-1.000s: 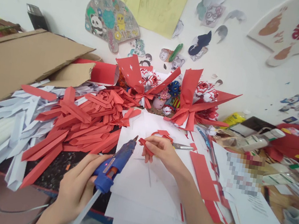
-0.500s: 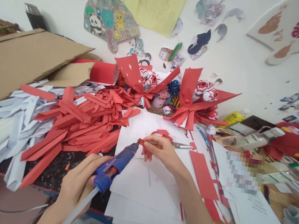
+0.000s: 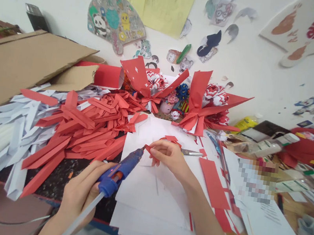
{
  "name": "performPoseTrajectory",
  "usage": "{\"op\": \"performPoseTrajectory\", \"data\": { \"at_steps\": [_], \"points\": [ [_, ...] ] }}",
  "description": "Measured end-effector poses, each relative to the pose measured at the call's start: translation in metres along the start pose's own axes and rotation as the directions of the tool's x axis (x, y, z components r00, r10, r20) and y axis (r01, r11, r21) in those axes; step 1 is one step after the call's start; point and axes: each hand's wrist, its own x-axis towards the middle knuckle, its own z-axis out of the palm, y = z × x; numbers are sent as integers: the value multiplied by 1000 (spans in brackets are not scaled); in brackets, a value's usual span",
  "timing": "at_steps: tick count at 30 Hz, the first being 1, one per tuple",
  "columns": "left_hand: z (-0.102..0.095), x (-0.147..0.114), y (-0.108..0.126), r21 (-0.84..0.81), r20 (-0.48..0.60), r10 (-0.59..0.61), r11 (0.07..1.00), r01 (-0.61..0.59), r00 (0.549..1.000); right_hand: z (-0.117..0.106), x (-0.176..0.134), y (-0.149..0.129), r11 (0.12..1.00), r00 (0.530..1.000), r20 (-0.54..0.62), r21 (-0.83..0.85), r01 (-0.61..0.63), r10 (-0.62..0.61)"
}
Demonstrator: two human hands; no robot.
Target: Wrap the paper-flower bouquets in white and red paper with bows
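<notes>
My left hand (image 3: 81,189) is wrapped round a blue hot glue gun (image 3: 121,171), with a white glue stick (image 3: 79,218) poking out of its back end. The nozzle points up and to the right, right by a small red paper piece (image 3: 148,149). That piece is pinched between the fingers of my right hand (image 3: 167,155); whether the nozzle touches it I cannot tell. Below both hands lie white paper sheets (image 3: 154,208). Just right of my right hand, the scissors (image 3: 192,153) show one blade, the rest hidden behind the hand.
On the left are heaps of folded red paper strips (image 3: 83,129) and white paper strips (image 3: 21,143), beside cardboard (image 3: 27,69). Two red paper bouquets (image 3: 197,108) stand at the back. Red paper rectangles (image 3: 214,184) and a printed sheet (image 3: 272,219) lie to the right.
The glue gun has drawn back slightly down and left, its nozzle a little farther from my right fingers. My right hand stays almost in place with the red paper piece.
</notes>
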Motion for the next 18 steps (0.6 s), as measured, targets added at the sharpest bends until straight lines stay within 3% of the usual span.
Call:
{"op": "performPoseTrajectory", "data": {
  "at_steps": [6, 12, 18],
  "points": [
    [-5, 2, 0, 30, 2, 25, 999, -25, 1000, -1, 1, 3, 1000, 999, -39, -21, 11, -12],
    [-15, 11, -7, 96, 98, 130, 986, -140, 987, -4, 2, 3, 1000, 998, -59, 27, 16, -15],
    [0, 23, -13, 290, 260, 154, 929, -229, 953, -6, 3, 1, 998, 994, -98, 22, 53, -50]
  ]
}}
